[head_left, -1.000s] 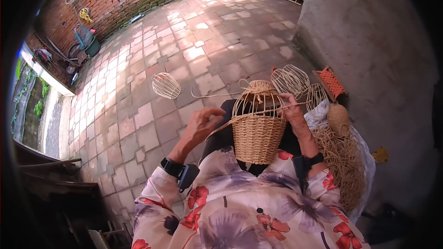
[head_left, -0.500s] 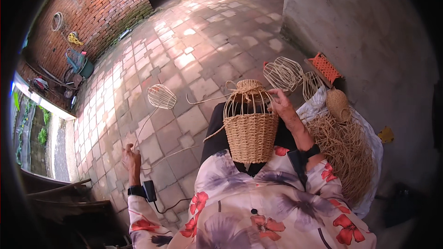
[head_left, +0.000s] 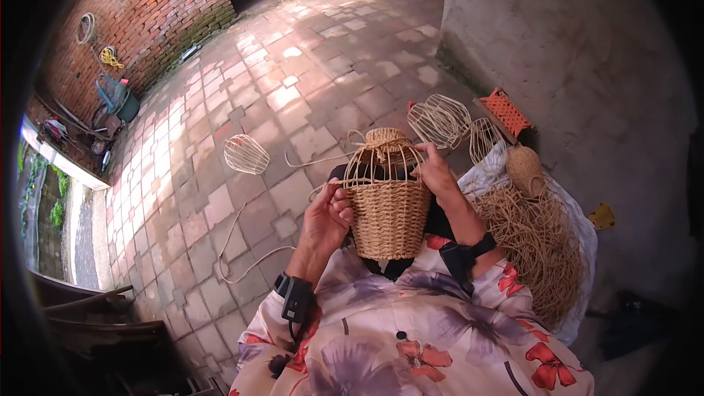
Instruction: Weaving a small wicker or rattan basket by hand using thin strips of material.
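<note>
A half-woven basket (head_left: 387, 220) stands between my knees, its lower part covered in tan twisted cord. Bare pale ribs (head_left: 359, 167) show above the weaving, and a narrow wrapped neck (head_left: 384, 136) tops them. My left hand (head_left: 328, 214) is closed at the basket's left side by the top woven row, pinching the cord; its fingertips are partly hidden. From there the cord's slack (head_left: 258, 262) loops over the paving. My right hand (head_left: 438, 176) grips the right-hand ribs just above the weaving, thumb and fingers curled. Another loose cord end (head_left: 315, 160) sticks out left from the neck.
One bare frame (head_left: 246, 155) lies on the paving ahead to the left. More frames (head_left: 440, 119) lie at the right, near an orange woven piece (head_left: 506, 113). A small woven vessel (head_left: 526, 171) rests by a heap of cord (head_left: 532, 242) on white sheeting (head_left: 589, 249). A wall (head_left: 572, 66) stands right.
My left hand has come in from far left, where it held the cord pulled out, to the basket's left side. The cord now hangs slack. My right hand stays at the ribs.
</note>
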Action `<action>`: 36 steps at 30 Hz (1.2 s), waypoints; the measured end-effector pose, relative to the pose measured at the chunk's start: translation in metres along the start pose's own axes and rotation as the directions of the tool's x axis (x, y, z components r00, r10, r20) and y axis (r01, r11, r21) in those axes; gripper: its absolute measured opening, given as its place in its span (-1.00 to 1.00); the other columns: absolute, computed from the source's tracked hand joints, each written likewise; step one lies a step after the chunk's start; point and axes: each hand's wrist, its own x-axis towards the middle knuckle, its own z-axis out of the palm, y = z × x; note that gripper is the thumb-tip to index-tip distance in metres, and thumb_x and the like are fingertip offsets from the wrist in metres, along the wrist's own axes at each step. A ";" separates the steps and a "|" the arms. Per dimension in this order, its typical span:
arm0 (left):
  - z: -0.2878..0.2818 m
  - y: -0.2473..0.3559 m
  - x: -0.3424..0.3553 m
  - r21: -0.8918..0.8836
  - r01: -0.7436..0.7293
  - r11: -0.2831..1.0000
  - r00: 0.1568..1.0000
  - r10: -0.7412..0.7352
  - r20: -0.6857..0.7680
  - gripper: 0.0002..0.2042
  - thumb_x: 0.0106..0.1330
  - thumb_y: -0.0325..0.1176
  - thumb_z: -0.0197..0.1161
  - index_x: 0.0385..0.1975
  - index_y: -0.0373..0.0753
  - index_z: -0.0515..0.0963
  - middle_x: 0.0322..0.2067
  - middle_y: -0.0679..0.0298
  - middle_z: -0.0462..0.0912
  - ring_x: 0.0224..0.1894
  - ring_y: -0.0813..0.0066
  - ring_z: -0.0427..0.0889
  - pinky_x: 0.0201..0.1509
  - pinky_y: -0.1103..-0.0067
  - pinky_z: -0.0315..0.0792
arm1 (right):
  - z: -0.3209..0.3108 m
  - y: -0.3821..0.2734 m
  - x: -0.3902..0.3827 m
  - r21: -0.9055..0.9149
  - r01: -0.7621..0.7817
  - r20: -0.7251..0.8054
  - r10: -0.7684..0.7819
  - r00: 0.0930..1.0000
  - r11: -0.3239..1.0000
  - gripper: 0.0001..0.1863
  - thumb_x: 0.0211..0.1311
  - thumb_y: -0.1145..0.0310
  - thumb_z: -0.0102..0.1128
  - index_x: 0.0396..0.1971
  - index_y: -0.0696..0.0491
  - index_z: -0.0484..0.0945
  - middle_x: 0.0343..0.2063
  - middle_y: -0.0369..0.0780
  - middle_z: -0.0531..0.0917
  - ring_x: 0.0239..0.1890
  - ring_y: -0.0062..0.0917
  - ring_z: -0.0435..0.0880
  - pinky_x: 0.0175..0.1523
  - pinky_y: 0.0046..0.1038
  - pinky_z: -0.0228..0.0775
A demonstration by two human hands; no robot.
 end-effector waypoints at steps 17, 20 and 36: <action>-0.016 -0.013 0.012 0.143 -0.104 0.984 0.982 0.124 -0.142 -0.88 0.38 -0.32 0.09 -0.29 -0.22 0.44 -0.42 0.38 0.52 -0.46 0.65 0.48 -0.34 0.72 0.47 | -0.027 0.005 -0.003 0.311 -0.160 0.194 0.102 0.976 0.937 -0.59 0.24 0.24 0.02 0.07 0.03 0.36 -0.22 -0.28 0.59 -0.18 -0.55 0.56 -0.15 -0.40 0.39; -0.013 -0.011 0.012 0.160 -0.099 0.982 0.986 0.118 -0.116 -0.88 0.39 -0.32 0.08 -0.31 -0.22 0.45 -0.44 0.39 0.52 -0.47 0.64 0.48 -0.35 0.71 0.46 | -0.029 -0.016 -0.009 0.317 -0.156 0.192 0.098 0.977 0.935 -0.51 0.23 0.16 0.06 0.13 0.03 0.35 -0.24 -0.27 0.58 -0.16 -0.58 0.53 -0.14 -0.45 0.38; 0.018 0.010 0.020 0.945 -0.300 0.133 0.907 0.347 0.239 -0.84 0.28 -0.33 0.22 -0.32 -0.30 0.53 -0.49 0.39 0.57 -0.50 0.70 0.50 -0.45 0.69 0.39 | -0.014 0.006 0.004 0.037 0.252 0.080 -0.255 0.964 0.967 -0.54 0.07 0.45 0.00 0.05 0.15 0.39 -0.40 -0.16 0.62 -0.43 -0.57 0.60 -0.32 -0.52 0.44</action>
